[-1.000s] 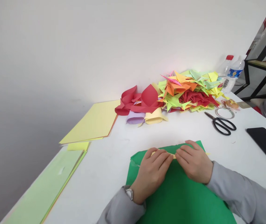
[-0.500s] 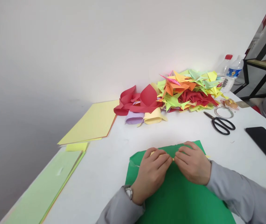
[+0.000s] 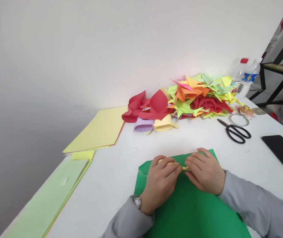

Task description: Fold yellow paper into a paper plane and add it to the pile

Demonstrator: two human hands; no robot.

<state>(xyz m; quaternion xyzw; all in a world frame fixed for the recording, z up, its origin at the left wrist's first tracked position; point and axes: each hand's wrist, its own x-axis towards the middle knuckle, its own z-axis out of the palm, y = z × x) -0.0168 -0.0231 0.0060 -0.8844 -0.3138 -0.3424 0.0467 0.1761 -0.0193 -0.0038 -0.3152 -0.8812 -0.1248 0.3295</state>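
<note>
Over a green sheet (image 3: 196, 211), my left hand (image 3: 160, 185) and my right hand (image 3: 206, 172) face each other with their fingertips close together. A narrow piece of folded yellow paper (image 3: 185, 168) shows in the small gap between them. My left fingers are closed on one end of it, and a bit of its edge peeks out above the knuckles. The fingers of my right hand are bent over the other end, its thumb lower down. Most of the folded paper is hidden under both hands.
Black-handled scissors (image 3: 235, 130) and a roll of tape (image 3: 239, 119) lie to the right, near a black phone-like slab (image 3: 282, 153). Behind are a heap of folded paper shapes (image 3: 201, 96), red paper forms (image 3: 158, 104) and bottles (image 3: 249, 79). Pale green sheets (image 3: 49, 195) and yellow sheets (image 3: 99, 129) lie left.
My right hand has shifted slightly and its thumb now shows lower. The gap between the hands is a little wider, with more of the yellow paper visible.
</note>
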